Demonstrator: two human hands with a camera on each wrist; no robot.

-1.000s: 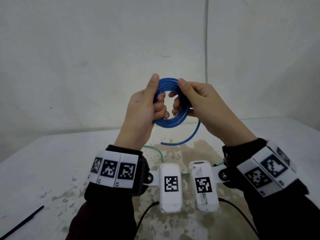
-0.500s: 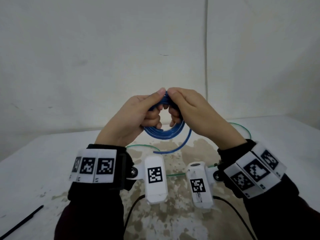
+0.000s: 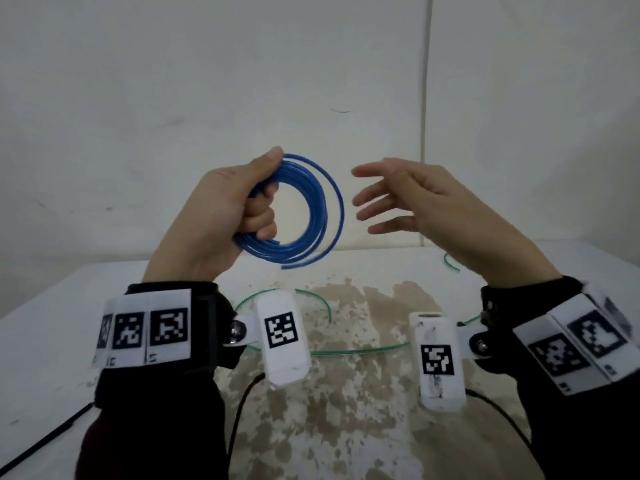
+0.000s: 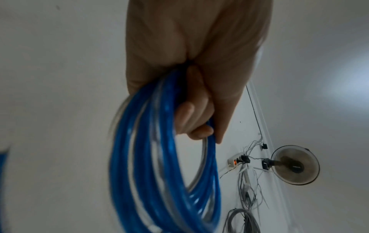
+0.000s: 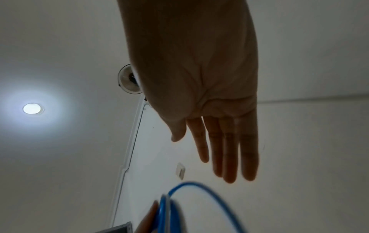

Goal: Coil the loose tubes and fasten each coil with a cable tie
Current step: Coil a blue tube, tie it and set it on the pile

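Observation:
A blue tube (image 3: pixel 313 216) wound into a coil of several loops hangs in the air above the table. My left hand (image 3: pixel 235 206) grips the coil's left side, thumb on top and fingers curled through the ring (image 4: pixel 159 165). One outer loop stands a little apart, and its loose end (image 3: pixel 301 264) points down. My right hand (image 3: pixel 398 199) floats just right of the coil with fingers spread, touching nothing (image 5: pixel 219 141). The coil's edge (image 5: pixel 191 195) shows below its fingertips. A thin green tube (image 3: pixel 349 351) lies loose on the table under my wrists.
The white table (image 3: pixel 62 327) has a brown stained patch (image 3: pixel 346 410) in the middle. A black cable tie (image 3: pixel 45 441) lies near the front left edge. Another stretch of green tube (image 3: pixel 450 263) curls at the back right. A pale wall stands behind.
My right hand has let go of the blue coil and moved off to the right, fingers spread. The left hand has lifted the coil and holds it alone; an outer loop has sprung loose.

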